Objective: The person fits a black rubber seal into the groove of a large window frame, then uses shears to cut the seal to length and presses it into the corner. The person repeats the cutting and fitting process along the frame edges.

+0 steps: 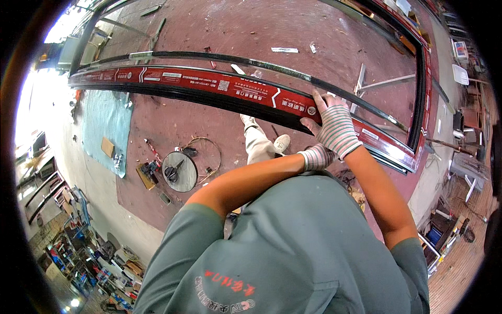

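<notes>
A long frame rail (251,93) with red printed film and black edging crosses in front of me, part of a large rectangular metal frame. My right hand (337,123), in a striped knit glove, grips this rail right of the middle. Its fingers reach over the red face and its thumb presses the near side. My left hand (318,157), in a similar glove, is tucked close to my waist beneath the right wrist. The left fingers are hidden, so whether they touch anything cannot be made out.
On the reddish floor stand a round stool (179,171) with a black-handled tool on it, a looped hose (219,157) and a red tool (152,152). A pale blue sheet (107,125) lies at the left. Cluttered tools (78,235) fill the lower left; a wheeled cart (444,233) stands right.
</notes>
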Available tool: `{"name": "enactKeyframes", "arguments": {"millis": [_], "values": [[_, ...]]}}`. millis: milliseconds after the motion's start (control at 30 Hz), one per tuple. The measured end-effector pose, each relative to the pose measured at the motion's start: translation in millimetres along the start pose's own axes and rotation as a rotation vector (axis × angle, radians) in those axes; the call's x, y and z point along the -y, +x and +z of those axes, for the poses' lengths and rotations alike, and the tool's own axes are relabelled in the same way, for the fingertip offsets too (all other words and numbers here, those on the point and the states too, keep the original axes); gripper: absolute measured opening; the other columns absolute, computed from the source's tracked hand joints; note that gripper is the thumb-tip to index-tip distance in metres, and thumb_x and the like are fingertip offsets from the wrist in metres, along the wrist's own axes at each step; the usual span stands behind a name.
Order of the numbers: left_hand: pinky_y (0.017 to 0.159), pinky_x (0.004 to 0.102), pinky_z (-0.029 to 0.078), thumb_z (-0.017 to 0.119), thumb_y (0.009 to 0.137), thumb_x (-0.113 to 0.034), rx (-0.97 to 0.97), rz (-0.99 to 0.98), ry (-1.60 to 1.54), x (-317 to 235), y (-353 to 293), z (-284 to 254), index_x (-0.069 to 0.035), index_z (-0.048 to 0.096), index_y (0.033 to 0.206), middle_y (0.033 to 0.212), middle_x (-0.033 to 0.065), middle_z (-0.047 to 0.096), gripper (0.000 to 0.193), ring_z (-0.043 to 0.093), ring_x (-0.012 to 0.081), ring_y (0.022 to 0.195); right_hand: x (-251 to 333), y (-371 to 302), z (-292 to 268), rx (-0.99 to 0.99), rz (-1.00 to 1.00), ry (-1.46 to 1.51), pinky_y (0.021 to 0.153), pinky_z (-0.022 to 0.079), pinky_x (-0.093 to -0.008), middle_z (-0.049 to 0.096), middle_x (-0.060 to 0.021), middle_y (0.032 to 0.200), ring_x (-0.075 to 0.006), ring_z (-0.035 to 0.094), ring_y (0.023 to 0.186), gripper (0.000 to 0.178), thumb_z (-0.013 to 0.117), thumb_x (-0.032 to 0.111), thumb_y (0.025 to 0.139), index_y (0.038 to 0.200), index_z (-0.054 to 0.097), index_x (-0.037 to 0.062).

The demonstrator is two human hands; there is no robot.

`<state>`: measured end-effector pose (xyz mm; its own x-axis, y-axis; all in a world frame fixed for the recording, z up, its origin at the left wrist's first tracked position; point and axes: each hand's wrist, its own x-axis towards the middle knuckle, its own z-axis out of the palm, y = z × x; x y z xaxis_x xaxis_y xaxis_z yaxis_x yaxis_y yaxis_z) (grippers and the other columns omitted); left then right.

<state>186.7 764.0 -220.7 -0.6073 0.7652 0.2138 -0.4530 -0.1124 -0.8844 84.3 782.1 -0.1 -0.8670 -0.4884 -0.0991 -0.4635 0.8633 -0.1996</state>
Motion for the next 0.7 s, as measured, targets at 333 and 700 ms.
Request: {"name": "enactKeyframes", "arguments": {"millis": [333, 700], "values": [[0.126, 0.0391, 0.022, 0.040, 0.107, -0.021, -0.598, -0.321, 2.518, 74, 10, 85, -0.014, 0.030, 0.159, 0.165, 0.0092, 0.029, 0.053, 0.027, 0.0225, 0.153, -10, -7, 2, -0.023, -0.024, -0.024, 0.095, 0.050, -0.0514, 0.063, -0.0247, 0.120, -0.0410, 0.061, 0.108, 0.082, 0.082, 0.041, 0.077, 0.145, 0.053, 0.0054], [0.112, 0.0410, 0.041, 0.057, 0.104, -0.037, -0.496, -0.326, 2.712, 62, 20, 32, -0.010, 0.058, 0.141, 0.139, 0.0136, 0.063, 0.046, 0.056, 0.0292, 0.132, -26, -20, 2, -0.084, -0.011, 0.055, 0.099, 0.047, -0.0514, 0.063, -0.0236, 0.124, -0.0406, 0.060, 0.113, 0.085, 0.083, 0.045, 0.076, 0.142, 0.053, 0.0018]]}}
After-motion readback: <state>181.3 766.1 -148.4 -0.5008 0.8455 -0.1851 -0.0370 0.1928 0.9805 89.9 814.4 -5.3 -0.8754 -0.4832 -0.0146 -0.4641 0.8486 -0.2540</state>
